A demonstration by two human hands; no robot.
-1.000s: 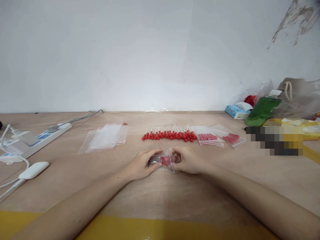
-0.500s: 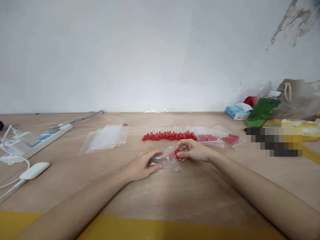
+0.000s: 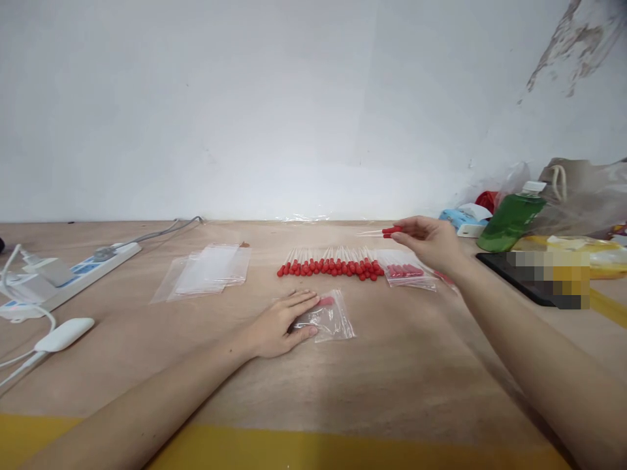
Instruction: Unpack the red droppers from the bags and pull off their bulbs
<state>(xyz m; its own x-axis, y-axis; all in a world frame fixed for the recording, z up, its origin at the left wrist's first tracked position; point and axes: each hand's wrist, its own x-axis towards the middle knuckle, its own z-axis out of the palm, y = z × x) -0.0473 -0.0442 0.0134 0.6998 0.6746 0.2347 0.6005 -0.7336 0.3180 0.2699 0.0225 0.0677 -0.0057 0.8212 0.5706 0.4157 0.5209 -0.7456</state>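
My left hand (image 3: 284, 324) lies with fingers stretched out and thumb apart on a clear zip bag (image 3: 333, 323), pressing it to the table. A red head (image 3: 326, 301) shows inside the bag beside my fingertips; the rest is under the hand. Raised above the table, my right hand (image 3: 425, 240) pinches thin white red-headed sticks (image 3: 390, 232), their pale ends pointing left. Below and left of it, a row of loose red-headed sticks (image 3: 333, 266) lies with the heads toward me. Filled bags (image 3: 410, 282) of such sticks are right of the row, partly behind my right wrist.
Flat clear bags (image 3: 210, 271) are stacked left of centre. A white power strip (image 3: 93, 274) with plugs and cables occupies the left side. At right are a green bottle (image 3: 512, 219), a blue tissue pack (image 3: 458, 220), a dark phone (image 3: 514, 277) and yellow packaging (image 3: 607, 258).
My right hand has left the bag's mouth and moved up and right, now with red-headed sticks in its fingers. My left hand has flattened onto the bag.
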